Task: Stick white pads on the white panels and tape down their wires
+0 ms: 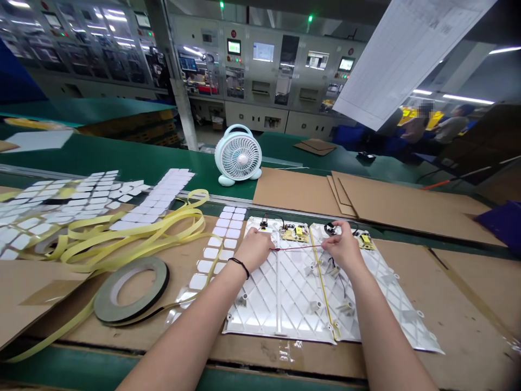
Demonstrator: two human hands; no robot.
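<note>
My left hand [255, 250] and my right hand [345, 247] rest over the far part of a white ribbed plastic panel [293, 296]. A thin red wire [295, 248] stretches between them, and each hand appears to pinch one end of it. Two small circuit boards with yellow parts [293, 233] [365, 241] sit near the panel's far edge. A round black component [330, 228] lies just beyond my right fingers. A yellow strip [322, 282] runs down the panel. A dark band circles my left wrist.
Rows of white pads [215, 244] and loops of yellow tape [122, 233] lie left of the panel, with a dark tape roll [131, 289] nearer me. Cardboard sheets [366, 195] lie to the right, beyond them a pale blue fan [238, 155], machinery, and distant co-workers [427, 127].
</note>
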